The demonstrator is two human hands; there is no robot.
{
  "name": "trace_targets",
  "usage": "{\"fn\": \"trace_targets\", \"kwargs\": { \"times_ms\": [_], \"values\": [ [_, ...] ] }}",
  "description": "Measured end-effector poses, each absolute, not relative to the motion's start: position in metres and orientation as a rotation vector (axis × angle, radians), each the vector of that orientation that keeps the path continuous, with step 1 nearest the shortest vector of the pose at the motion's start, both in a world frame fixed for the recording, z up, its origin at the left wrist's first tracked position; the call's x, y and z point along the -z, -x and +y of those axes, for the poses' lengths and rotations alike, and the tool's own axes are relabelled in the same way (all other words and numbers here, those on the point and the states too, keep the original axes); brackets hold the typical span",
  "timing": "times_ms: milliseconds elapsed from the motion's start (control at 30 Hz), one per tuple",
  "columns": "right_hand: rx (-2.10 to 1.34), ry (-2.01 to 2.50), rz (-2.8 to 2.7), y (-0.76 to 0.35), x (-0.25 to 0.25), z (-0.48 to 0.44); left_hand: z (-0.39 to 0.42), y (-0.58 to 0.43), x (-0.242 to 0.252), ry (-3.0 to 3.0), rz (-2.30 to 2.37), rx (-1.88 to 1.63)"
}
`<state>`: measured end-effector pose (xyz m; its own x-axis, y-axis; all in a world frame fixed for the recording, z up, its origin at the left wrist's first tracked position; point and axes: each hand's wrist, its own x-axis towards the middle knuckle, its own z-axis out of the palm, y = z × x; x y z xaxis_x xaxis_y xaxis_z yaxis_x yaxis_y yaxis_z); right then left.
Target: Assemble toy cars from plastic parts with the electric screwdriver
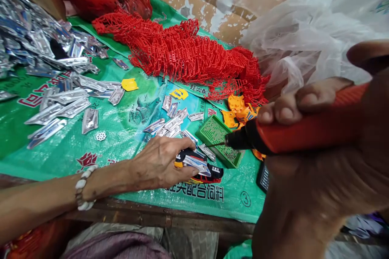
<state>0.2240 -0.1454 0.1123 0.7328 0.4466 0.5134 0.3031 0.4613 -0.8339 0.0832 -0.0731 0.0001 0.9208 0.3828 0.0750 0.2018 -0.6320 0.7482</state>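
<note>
My left hand (165, 160) grips a black toy car body (216, 173) with yellow and red trim near the table's front edge. A shiny silver panel (199, 166) lies on top of the car, under my thumb. My right hand (306, 182) is wrapped round a red electric screwdriver (316, 129) with a black nose. Its thin bit points left, over a small green basket (236, 164) that holds many tiny screws. Just beyond my left fingers, loose silver panels (174, 123) lie in a small heap.
A long pile of red plastic frames (188, 54) stretches across the back. Many silver pieces (39, 48) are heaped at the left. Orange parts (238, 109) sit behind the basket, a black object (263, 177) right of it. Clear plastic bags (304, 36) stand at the back right.
</note>
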Motion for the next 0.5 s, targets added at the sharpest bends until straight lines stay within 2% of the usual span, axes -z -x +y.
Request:
{"fn": "trace_targets", "kwargs": {
  "times_ms": [233, 500],
  "values": [
    [-0.244, 1.143, -1.036, -0.209, -0.105, -0.163, -0.075, -0.083, 0.001, -2.276, 0.435, -0.282],
    [-0.323, 1.098, -1.031, -0.206, -0.101, -0.16, -0.075, -0.083, 0.0, -2.267, 0.426, -0.25]
  ]
}}
